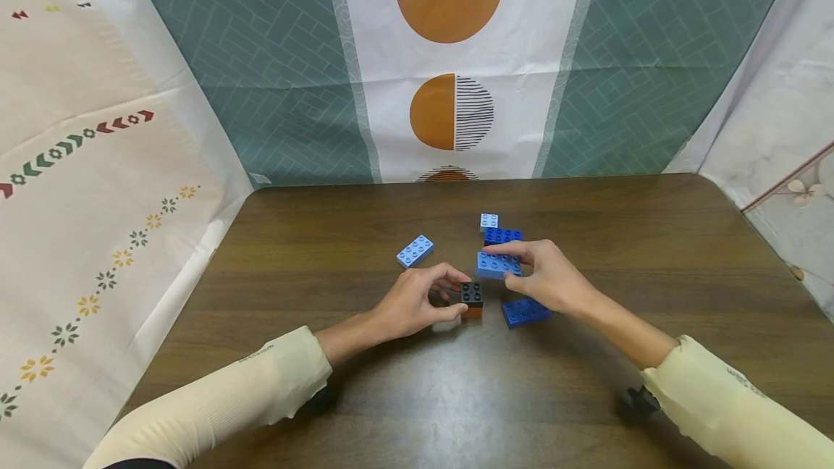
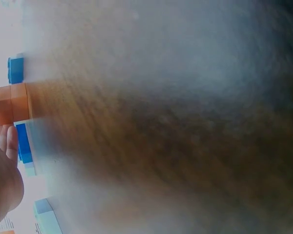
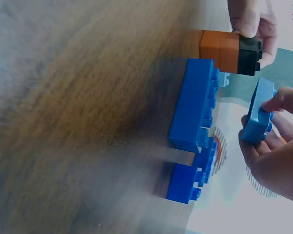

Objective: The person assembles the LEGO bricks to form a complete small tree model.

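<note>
My left hand (image 1: 415,300) pinches a small stack of toy building bricks (image 3: 222,51) between thumb and fingers. A black brick (image 1: 472,294) tops orange ones, and the base appears to stand on the table. To its right, my right hand (image 1: 550,279) holds a lighter blue eight-stud brick (image 1: 498,265) by its ends, thumb on the near side. In the right wrist view that brick is raised off the table, studs turned away from the surface. Beneath the right hand lies a dark blue brick (image 1: 525,312), apart from the stack.
Behind the held brick are another dark blue brick (image 1: 502,236) and a small pale blue brick (image 1: 489,221). A light blue brick (image 1: 415,251) lies beyond the left hand. The brown wooden table (image 1: 339,223) meets a hanging patterned cloth (image 1: 280,93) at its back edge.
</note>
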`<state>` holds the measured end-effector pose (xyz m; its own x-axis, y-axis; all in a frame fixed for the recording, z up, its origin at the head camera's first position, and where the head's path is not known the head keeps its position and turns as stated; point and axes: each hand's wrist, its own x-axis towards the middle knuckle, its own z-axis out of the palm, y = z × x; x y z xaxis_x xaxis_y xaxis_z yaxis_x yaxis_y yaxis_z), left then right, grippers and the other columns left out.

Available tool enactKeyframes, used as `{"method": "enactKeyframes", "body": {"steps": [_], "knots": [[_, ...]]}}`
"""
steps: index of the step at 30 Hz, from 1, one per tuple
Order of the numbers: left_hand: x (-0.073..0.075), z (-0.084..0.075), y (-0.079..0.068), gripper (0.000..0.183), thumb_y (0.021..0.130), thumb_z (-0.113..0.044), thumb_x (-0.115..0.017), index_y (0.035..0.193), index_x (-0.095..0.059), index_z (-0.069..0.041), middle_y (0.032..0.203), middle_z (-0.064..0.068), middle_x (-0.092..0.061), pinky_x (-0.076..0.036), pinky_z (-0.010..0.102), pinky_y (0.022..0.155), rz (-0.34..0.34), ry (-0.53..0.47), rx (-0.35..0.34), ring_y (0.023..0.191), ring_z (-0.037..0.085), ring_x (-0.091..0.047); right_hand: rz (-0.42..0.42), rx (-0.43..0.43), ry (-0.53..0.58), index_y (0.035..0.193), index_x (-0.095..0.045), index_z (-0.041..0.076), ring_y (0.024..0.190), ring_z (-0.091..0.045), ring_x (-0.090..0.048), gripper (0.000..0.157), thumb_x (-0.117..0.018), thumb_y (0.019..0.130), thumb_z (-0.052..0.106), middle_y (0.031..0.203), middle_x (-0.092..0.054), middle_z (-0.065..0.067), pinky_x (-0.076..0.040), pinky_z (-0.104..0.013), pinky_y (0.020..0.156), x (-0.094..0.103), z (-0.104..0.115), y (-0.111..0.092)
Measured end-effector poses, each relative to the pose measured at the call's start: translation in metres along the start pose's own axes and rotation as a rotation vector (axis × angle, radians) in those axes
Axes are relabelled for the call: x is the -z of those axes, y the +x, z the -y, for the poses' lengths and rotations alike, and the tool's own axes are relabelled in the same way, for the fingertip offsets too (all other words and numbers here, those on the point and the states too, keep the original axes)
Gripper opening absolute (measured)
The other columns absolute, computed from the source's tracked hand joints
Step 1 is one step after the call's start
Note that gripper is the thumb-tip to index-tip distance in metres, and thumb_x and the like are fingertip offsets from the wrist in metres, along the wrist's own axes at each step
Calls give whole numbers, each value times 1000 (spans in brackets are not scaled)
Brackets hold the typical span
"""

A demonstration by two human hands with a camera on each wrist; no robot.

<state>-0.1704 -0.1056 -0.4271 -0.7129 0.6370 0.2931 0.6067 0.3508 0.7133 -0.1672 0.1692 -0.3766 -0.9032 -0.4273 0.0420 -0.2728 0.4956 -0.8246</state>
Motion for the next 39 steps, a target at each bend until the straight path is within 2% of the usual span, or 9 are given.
{"method": "enactKeyframes", "body": {"steps": [3,8,13,18,20,27,31,37,39], "knots": [[0,0,0,38,92,-13,-85,126,-68,-8,120,5,-76,-61,24,82,0,-1,-5,94,17,-76,15,29,-6,140,-71,10,108,-36,-64,50,-68,93,-8,142,-64,-22,-41,-26,52,2,2,-7],[1,0,1,38,92,-12,-85,126,-68,-8,120,5,-76,-61,24,83,2,-6,-7,94,17,-76,45,55,19,137,-72,11,81,-25,-55,48,-68,93,-8,138,-67,-18,-36,-26,47,1,6,-15],[1,0,1,36,93,-13,-85,125,-69,-8,121,4,-76,-60,24,82,1,2,-8,94,16,-76,85,53,49,138,-71,8,70,-23,-48,48,-67,94,-10,139,-66,-18,-35,-25,45,-2,8,-19],[0,0,1,37,92,-12,-85,125,-68,-7,120,5,-76,-61,24,81,-5,4,-17,92,16,-76,78,77,-11,138,-71,8,97,-29,-58,49,-68,93,-10,139,-68,-15,-40,-26,48,-5,10,-21],[0,0,1,38,92,-12,-85,125,-68,-7,121,6,-76,-60,24,81,-6,2,-23,92,16,-76,64,88,-42,138,-71,9,100,-30,-59,50,-69,92,-11,138,-68,-13,-42,-26,49,-6,10,-22],[0,-1,2,36,93,-12,-84,125,-68,-6,123,6,-75,-60,23,83,6,-8,-18,94,16,-76,37,164,-125,139,-71,6,99,-25,-63,54,-72,89,-14,138,-69,-14,-44,-25,56,-11,10,-24],[0,-1,2,37,93,-12,-84,125,-68,-6,123,6,-75,-60,24,83,9,-16,-9,94,17,-76,22,189,-138,138,-71,5,82,-23,-59,54,-72,87,-15,136,-70,-15,-41,-24,51,-12,10,-23],[-1,0,0,38,92,-12,-85,126,-67,-6,122,7,-75,-61,24,83,6,-20,1,95,17,-76,15,246,-176,136,-72,2,86,-19,-60,53,-72,86,-17,133,-72,-14,-43,-23,54,-14,12,-23],[-1,0,0,38,92,-11,-85,125,-67,-6,122,7,-75,-61,24,83,4,-23,3,95,17,-76,17,261,-187,136,-71,1,79,-15,-57,53,-71,86,-17,133,-72,-14,-42,-23,54,-15,13,-22]]}}
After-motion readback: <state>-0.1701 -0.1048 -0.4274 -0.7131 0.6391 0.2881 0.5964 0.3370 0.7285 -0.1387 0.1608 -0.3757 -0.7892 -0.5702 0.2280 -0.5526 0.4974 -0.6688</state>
